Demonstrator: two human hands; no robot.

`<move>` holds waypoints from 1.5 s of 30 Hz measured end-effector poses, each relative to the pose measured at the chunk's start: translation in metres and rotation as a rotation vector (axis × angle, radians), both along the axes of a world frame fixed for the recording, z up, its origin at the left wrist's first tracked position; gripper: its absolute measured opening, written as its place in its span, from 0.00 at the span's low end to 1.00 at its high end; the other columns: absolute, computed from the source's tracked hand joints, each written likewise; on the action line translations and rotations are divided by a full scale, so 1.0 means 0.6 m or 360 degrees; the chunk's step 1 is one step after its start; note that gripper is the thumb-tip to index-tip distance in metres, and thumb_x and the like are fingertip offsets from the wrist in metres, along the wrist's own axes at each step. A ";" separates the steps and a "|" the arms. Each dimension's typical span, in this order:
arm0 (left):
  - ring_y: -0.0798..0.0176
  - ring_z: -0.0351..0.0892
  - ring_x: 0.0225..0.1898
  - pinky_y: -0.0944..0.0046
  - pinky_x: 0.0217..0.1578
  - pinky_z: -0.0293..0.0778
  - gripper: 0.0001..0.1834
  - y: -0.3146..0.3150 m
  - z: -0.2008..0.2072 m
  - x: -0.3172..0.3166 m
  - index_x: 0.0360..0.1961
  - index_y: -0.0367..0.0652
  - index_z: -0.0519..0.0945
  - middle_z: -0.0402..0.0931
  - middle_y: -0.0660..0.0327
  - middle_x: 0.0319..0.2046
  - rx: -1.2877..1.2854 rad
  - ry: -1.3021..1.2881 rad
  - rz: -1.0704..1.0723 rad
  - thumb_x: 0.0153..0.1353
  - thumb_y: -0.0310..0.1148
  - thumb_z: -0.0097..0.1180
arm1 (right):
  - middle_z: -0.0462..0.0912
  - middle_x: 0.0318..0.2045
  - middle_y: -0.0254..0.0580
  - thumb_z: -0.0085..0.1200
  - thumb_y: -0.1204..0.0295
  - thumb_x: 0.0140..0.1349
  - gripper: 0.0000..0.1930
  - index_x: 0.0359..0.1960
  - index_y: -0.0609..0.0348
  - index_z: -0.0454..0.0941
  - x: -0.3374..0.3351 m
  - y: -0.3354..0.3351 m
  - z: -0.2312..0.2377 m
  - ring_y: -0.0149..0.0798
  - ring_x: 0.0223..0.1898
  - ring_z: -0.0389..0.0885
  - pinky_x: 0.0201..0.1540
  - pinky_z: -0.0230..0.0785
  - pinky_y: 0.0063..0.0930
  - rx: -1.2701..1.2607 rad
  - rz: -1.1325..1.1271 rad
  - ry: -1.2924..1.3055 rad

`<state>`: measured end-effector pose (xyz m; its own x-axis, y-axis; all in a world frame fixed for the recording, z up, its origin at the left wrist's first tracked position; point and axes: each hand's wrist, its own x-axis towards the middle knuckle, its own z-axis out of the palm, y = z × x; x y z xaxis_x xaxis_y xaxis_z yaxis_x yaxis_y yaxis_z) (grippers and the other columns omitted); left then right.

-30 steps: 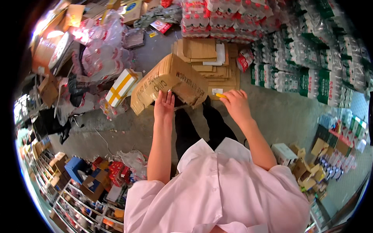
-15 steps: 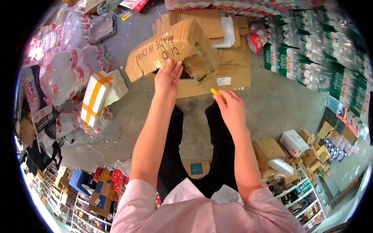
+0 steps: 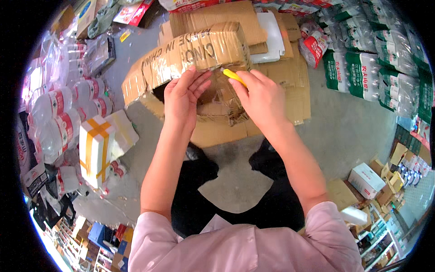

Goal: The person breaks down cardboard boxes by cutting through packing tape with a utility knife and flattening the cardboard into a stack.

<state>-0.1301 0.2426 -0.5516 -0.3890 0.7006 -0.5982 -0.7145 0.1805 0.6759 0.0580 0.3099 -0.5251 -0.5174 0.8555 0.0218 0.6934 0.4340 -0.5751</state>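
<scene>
A taped brown cardboard box with dark printing sits in front of me, its opening turned toward me. At the lower edge of its printed side, my left hand grips the cardboard between thumb and fingers. My right hand is closed round a yellow utility knife. The knife's tip points left and meets that same edge, a short way right of my left fingers. How far the blade reaches into the cardboard I cannot tell. Inside the box it is dark.
Flattened cardboard lies beneath and behind the box, with a white sheet on it. Wrapped bottle packs stack at right. Large water bottles and a white foam box with yellow tape stand at left.
The knife has moved up and left from beside my right leg to the box edge. The box has shifted left and tilted, showing more of its opening, and my left hand still grips it.
</scene>
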 end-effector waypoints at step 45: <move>0.64 0.83 0.47 0.62 0.49 0.80 0.23 0.113 -0.285 0.054 0.57 0.29 0.77 0.85 0.51 0.50 0.0556 0.0999 -0.0621 0.66 0.29 0.69 | 0.86 0.31 0.46 0.56 0.58 0.74 0.16 0.35 0.58 0.86 0.019 0.091 -0.117 0.54 0.34 0.88 0.35 0.81 0.49 0.0773 0.0352 -0.0631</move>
<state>-0.0980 0.3104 -0.7224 -0.2682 0.9607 -0.0722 -0.1136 0.0428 0.9926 0.0694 0.3647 -0.5950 -0.7277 0.6693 0.1500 0.6772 0.7358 0.0023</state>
